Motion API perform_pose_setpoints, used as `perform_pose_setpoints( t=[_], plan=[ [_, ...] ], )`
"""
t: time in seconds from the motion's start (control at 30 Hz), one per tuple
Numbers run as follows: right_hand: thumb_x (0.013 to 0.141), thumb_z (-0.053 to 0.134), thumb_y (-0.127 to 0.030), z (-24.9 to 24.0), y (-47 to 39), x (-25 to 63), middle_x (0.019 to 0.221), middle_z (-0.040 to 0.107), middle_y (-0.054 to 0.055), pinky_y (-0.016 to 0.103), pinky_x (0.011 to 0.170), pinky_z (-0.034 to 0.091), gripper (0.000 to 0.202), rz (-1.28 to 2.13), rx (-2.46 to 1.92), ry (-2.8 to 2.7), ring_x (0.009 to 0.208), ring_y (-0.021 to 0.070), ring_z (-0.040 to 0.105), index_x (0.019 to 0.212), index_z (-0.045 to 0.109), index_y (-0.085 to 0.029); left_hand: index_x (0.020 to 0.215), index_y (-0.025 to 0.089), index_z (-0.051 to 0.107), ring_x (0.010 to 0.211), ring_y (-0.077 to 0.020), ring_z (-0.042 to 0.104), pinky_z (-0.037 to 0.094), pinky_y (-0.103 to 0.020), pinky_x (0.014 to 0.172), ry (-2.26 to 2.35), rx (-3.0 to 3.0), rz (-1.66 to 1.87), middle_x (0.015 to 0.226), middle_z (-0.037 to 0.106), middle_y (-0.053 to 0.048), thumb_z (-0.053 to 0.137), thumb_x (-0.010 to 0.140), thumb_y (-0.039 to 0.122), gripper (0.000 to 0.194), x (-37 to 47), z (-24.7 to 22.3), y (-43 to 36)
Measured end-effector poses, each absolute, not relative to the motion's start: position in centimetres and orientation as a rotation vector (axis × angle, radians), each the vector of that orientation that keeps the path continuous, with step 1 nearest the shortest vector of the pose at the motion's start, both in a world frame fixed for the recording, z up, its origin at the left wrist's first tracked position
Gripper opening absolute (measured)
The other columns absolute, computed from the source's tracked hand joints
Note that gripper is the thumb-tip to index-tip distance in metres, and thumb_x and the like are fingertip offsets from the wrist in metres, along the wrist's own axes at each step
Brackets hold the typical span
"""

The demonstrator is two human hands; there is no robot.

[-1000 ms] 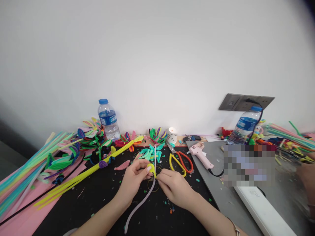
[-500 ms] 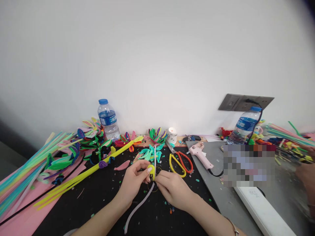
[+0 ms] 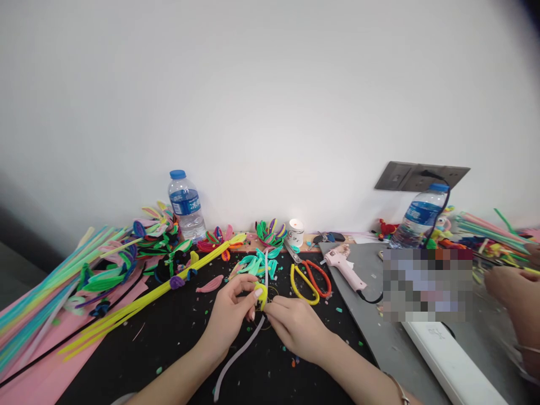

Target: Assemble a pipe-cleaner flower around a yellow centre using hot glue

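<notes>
L hand (image 3: pixel 229 314) fingers pinch yellow curl (image 3: pixel 263 293), short of surface (image 3: pixel 169 318) far edge; R hand (image 3: pixel 298 323) fingers bunched, grip unclear. Curl prob. unwinds if pinch slackens.

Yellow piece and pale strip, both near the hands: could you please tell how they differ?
Colour: the yellow piece is bright; the pale strip is a dull greyish tone.
Size: the yellow piece is small and compact; the pale strip is long and narrow.
Pose: the yellow piece is rounded, pinched in the left hand; the pale strip stretches out, its near end curving left.
Shared: both show between the two hands.
</notes>
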State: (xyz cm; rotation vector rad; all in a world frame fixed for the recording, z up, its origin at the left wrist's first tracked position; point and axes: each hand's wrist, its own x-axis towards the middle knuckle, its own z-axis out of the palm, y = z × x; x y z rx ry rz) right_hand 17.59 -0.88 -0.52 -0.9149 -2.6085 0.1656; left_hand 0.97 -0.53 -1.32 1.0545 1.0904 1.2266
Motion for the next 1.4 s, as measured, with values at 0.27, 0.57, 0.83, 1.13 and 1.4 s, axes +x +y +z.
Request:
perform_pose_setpoints(
  t=[0.27, 0.57, 0.83, 1.13, 1.4],
  plan=[
    [0.092, 0.033, -0.017, -0.66, -0.83, 17.38, 0.068, 0.052, 0.001, 0.022, 0.053, 0.032, 0.024, 0.119, -0.914, -2.616, 0.057, 0.0121, 0.047, 0.078, 0.051, -0.017, 0.091, 0.017, 0.056, 0.041, -0.0025, 0.042, 0.034, -0.018, 0.040, 1.092, 1.062, 1.216, 0.076, 0.058, 0.002, 0.066, 0.072, 0.030, 0.025, 1.09, -1.46, -0.68],
    [0.093, 0.033, -0.017, -0.74, -0.83, 17.33, 0.069, 0.054, 0.000, 0.021, 0.053, 0.032, 0.023, 0.079, -0.917, -2.619, 0.058, 0.0114, 0.047, 0.081, 0.053, -0.016, 0.090, 0.016, 0.057, 0.038, -0.0024, 0.041, 0.031, -0.017, 0.036, 1.131, 1.067, 1.245, 0.074, 0.058, 0.002, 0.067, 0.070, 0.033, 0.028, 1.22, -1.62, -0.70],
    [0.092, 0.034, -0.016, -0.86, -0.89, 17.23, 0.070, 0.055, 0.000, 0.022, 0.052, 0.031, 0.020, 0.059, -0.929, -2.600, 0.058, 0.0115, 0.048, 0.083, 0.053, -0.017, 0.092, 0.016, 0.056, 0.038, -0.0019, 0.039, 0.028, -0.017, 0.036, 1.123, 1.084, 1.251, 0.073, 0.057, 0.002, 0.066, 0.072, 0.034, 0.029, 1.28, -1.91, -0.71],
    [0.092, 0.034, -0.016, -0.87, -0.87, 17.20, 0.068, 0.054, -0.001, 0.023, 0.050, 0.029, 0.021, 0.034, -0.963, -2.588, 0.055, 0.0115, 0.047, 0.082, 0.052, -0.017, 0.092, 0.017, 0.056, 0.037, -0.0018, 0.037, 0.025, -0.017, 0.036, 1.122, 1.080, 1.249, 0.065, 0.054, 0.006, 0.065, 0.073, 0.034, 0.027, 1.42, -1.81, -0.88],
    [0.092, 0.035, -0.017, -0.98, -0.84, 17.25, 0.067, 0.053, -0.001, 0.024, 0.050, 0.027, 0.020, -0.009, -0.984, -2.575, 0.055, 0.0116, 0.047, 0.082, 0.053, -0.018, 0.092, 0.018, 0.057, 0.036, -0.0015, 0.035, 0.024, -0.017, 0.035, 1.110, 1.056, 1.258, 0.065, 0.051, 0.007, 0.066, 0.072, 0.035, 0.028, 1.45, -1.99, -0.87]
  ],
)
